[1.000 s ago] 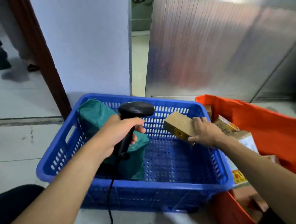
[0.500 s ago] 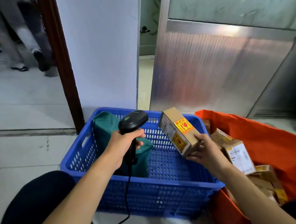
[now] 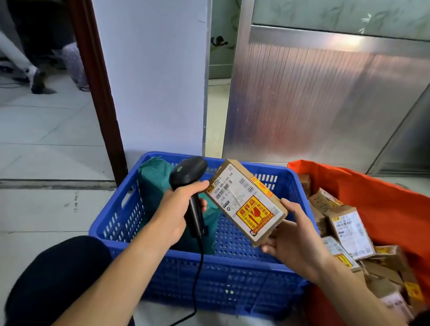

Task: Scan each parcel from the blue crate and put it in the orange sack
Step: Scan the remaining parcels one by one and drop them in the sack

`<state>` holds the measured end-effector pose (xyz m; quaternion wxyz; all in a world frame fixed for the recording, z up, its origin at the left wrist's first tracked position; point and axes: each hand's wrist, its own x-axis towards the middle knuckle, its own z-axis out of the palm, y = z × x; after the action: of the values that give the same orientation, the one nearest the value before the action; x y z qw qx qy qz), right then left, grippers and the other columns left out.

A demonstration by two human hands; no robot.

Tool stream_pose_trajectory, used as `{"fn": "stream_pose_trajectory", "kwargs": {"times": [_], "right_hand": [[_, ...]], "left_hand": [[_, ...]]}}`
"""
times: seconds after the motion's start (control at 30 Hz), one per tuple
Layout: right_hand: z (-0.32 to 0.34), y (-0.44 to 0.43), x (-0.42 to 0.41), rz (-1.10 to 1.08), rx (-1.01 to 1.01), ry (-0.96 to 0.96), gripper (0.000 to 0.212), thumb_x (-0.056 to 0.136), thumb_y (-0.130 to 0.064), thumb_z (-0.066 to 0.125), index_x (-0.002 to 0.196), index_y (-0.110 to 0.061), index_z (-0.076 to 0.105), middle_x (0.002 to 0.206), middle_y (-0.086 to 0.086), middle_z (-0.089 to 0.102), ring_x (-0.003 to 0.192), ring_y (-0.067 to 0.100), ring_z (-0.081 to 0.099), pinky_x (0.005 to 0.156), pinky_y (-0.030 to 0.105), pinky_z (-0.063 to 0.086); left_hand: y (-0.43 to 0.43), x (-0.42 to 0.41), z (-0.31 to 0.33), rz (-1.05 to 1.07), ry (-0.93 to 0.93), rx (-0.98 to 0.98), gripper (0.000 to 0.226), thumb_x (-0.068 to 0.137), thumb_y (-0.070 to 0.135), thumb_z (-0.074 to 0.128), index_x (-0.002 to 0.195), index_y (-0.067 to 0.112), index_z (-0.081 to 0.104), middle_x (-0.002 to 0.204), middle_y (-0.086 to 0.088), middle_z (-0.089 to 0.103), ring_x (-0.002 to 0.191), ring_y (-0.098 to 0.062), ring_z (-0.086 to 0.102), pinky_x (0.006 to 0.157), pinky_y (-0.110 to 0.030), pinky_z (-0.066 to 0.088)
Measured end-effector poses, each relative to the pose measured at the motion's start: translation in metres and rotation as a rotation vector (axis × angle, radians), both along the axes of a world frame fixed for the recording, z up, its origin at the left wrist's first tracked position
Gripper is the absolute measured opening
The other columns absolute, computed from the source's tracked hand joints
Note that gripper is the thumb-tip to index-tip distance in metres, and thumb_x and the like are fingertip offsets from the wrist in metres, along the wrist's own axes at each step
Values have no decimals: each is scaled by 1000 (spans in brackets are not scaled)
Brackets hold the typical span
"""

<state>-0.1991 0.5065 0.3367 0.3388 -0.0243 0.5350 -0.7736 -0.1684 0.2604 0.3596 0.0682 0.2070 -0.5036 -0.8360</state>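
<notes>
Orange sack (image 3: pixel 413 221) at 4 o'clock, boxes already inside, sits just beside blue crate (image 3: pixel 248 292), prob. for short drops. Green-wrapped parcel (image 3: pixel 154 179) waits at crate's 10 o'clock corner. R hand (image 3: pixel 296 242) grips cardboard parcel (image 3: pixel 247 202) above crate, label angled toward barcode scanner (image 3: pixel 188 171) clenched in L hand (image 3: pixel 173 215).

Both forearms reach forward; the left hand (image 3: pixel 173 215) grips tightly, the right hand (image 3: pixel 297 245) pinches, thumb uppermost.
</notes>
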Motion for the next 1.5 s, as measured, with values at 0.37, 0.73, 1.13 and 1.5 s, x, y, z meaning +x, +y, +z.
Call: {"fn": "stream_pose_trajectory", "kwargs": {"times": [0.37,0.73,1.13,1.5], "right_hand": [[2,0,0,37,254,151,65,100,-65,34,122,-18,73,107,18,74,88,29,69,82,43,52],[1,-14,28,304,429,310,42,94,-38,71,132,-21,63,122,-2,74,113,19,70,100,39,55],[-12,1,-2,-246,494,395,50,86,-41,79,131,-33,58,116,-16,73,104,6,70,96,37,55],[-24,9,-12,-372,513,462,50,84,-41,81,127,-29,57,116,-13,73,103,5,70,89,31,58]], "left_hand": [[8,5,3,-38,7,-131,25,85,19,83,106,5,79,96,-13,80,60,-15,53,59,-26,50],[14,15,10,-156,24,-286,29,84,26,82,105,7,77,98,-5,82,96,-20,77,84,-31,54],[11,14,3,-205,-34,-358,32,85,27,84,110,10,73,61,-7,55,56,-19,53,72,-37,45],[27,24,-1,-553,102,-345,19,90,24,79,95,8,71,75,-8,58,63,-21,53,73,-37,48]]}}
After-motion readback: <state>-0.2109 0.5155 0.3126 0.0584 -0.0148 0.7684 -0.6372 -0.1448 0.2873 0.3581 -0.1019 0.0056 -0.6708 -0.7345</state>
